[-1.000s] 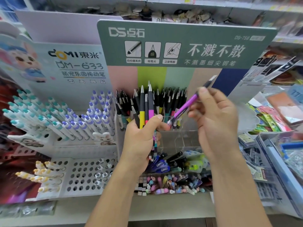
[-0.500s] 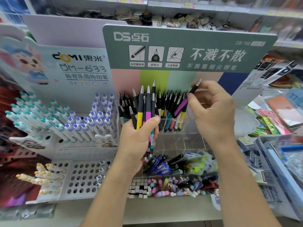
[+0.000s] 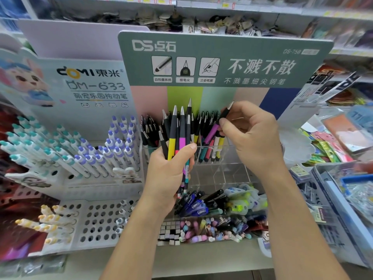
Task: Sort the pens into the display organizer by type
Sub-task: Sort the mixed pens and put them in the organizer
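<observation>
While the left hand [image 3: 167,174] is curled round a bundle of pens [image 3: 179,136], its thumb lies across the front of the barrels and its fingers wrap behind them, clamped tight. The bundle stands nearly upright, tips upward, in front of the left end of the clear organizer [image 3: 222,174]. At least six pens can be counted in it: one has a yellow barrel, one a pink barrel, and the others are dark; the exact total cannot be told where they overlap.

The right hand [image 3: 252,136] pinches a purple pen [image 3: 214,132] between thumb and forefinger near its black upper section; the remaining fingers are loosely curled and hold nothing. The purple pen leans to the right, its lower end inside a back-row compartment of the organizer, among other pens standing there.

The back row is filled from its left edge to about its middle. The compartments in front of it, along the middle tier, are see-through and leave open room below the right hand. The front tier holds blue and black pens lying flat, and small coloured erasers [image 3: 203,231] fill the trays along the front edge.

A green header card [image 3: 222,59] stands behind the organizer. A white peg rack [image 3: 96,221] with teal-, purple- and yellow-capped pens adjoins the organizer's left edge.
</observation>
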